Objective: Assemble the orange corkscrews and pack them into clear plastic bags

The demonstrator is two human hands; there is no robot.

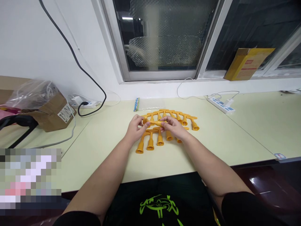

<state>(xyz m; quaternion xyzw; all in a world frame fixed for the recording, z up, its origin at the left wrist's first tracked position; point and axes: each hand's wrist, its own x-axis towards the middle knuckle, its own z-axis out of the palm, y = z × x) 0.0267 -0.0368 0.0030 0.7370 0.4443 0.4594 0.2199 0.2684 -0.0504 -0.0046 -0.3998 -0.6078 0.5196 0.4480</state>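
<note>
Between my hands, a yellow plastic piece with a slim stem is held roughly level above the table. The fingers of my left hand pinch its left end, and my right hand grips its right end with thumb and fingertips. Just in front of my hands lies a row of similar yellow T-shaped pieces with flared, cup-like ends. Behind them a second, curved row of yellow pieces is partly covered by my hands. Small details of the held piece are hidden by my fingers.
A clear plastic bag with a colourful edge lies behind the rows. Power strips stand at the right and at the left. An open cardboard box sits at the left. A black cable hangs along the wall.
</note>
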